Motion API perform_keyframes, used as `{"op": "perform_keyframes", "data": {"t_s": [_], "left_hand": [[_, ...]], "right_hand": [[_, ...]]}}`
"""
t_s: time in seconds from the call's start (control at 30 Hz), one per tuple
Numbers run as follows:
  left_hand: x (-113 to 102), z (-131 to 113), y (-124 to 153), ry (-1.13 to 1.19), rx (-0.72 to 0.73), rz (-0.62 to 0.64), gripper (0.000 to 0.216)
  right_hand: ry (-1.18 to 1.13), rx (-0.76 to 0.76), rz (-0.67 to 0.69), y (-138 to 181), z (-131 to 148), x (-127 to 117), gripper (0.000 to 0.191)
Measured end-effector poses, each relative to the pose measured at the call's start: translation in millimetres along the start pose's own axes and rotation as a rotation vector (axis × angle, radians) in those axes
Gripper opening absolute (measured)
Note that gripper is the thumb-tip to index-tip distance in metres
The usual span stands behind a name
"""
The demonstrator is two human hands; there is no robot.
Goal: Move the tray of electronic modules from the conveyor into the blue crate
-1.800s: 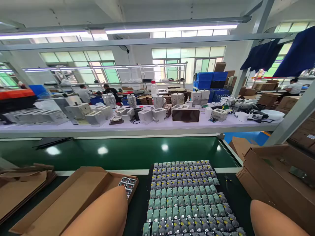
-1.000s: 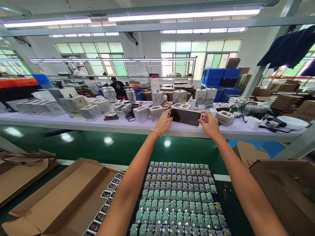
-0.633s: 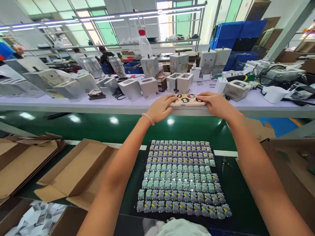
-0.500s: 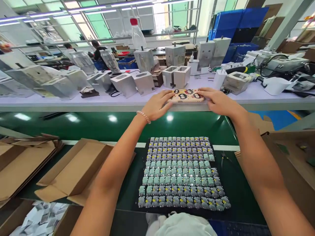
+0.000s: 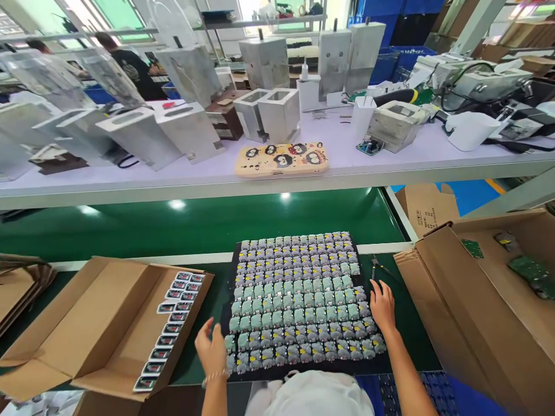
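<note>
Two hands: both bare, both over the black mat's right and left edges, neither on the printed case.

Left hand [image 5: 212, 349]: fingers spread and released, nothing held; raised just off the mat's lower-left corner, between the pieces and the left carton.

Right hand [image 5: 382, 306]: fingers lightly curled, nothing visible in them; at the mat's right edge, fingertips just below the pliers.

Pieces [image 5: 295, 306]: grey-green moulded items in tight rows, covering most of the mat [image 5: 362, 266]; left hand nearest their lower-left corner.

Printed case [image 5: 281, 160]: flat, cream, penguin faces up; lying near the front edge of the shelf [image 5: 173, 185], out of both hands.

Left carton [image 5: 104, 323]: open, beside the mat; cards [image 5: 177, 315] stand in a double row along its inner right side.

Right carton [image 5: 451, 289]: open, flaps up, close to the right hand; green boards [image 5: 531, 276] inside.

Obstructions: white cloth [image 5: 318, 396] at the mat's lower edge; pliers [image 5: 376, 267] lying beside the right fingers.

Shelf: metal moulds [image 5: 266, 112] stand behind the case.

Far left: co-worker [image 5: 124, 66], dark shirt, apart from this station.
</note>
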State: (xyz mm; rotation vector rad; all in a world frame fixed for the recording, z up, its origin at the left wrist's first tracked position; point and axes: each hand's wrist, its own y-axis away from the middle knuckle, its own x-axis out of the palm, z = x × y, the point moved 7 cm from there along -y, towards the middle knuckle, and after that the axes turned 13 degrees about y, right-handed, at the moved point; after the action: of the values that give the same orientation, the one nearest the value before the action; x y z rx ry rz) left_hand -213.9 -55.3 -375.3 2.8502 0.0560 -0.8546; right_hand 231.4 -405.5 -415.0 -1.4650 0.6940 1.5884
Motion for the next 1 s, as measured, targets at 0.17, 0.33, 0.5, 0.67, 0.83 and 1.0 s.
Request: {"op": "perform_keyframes", "data": {"t_s": [0.17, 0.33, 0.5, 0.67, 0.83, 1.0], "left_hand": [[-11.9, 46.1, 6.7, -0.097, -0.132, 0.127, 0.034], [4.8, 25.2, -10.3, -0.234, -0.124, 0.156, 0.027], [20.9, 28.0, -22.7, -0.281, -0.152, 0.142, 0.030], [26.0, 32.7, -33.4, -0.303, -0.157, 0.176, 0.032], [19.1, 41.8, -30.2, -0.310, -0.175, 0.201, 0.035], [8.8, 47.6, -23.9, -0.298, -0.160, 0.227, 0.034]], "right_hand": [[-0.046, 0.054, -0.027, -4.5, -13.2, 0.2, 0.044], [0.016, 0.021, -0.013, -17.4, 13.5, -3.8, 0.043], [-0.063, -0.025, -0.017, -2.9, 47.1, 11.9, 0.049], [-0.003, -0.052, 0.032, 1.8, 58.5, 15.3, 0.048], [0.007, -0.024, 0.076, 2.7, 55.4, 11.5, 0.053], [-0.048, 0.049, 0.155, 3.6, 54.2, 10.0, 0.058]]}}
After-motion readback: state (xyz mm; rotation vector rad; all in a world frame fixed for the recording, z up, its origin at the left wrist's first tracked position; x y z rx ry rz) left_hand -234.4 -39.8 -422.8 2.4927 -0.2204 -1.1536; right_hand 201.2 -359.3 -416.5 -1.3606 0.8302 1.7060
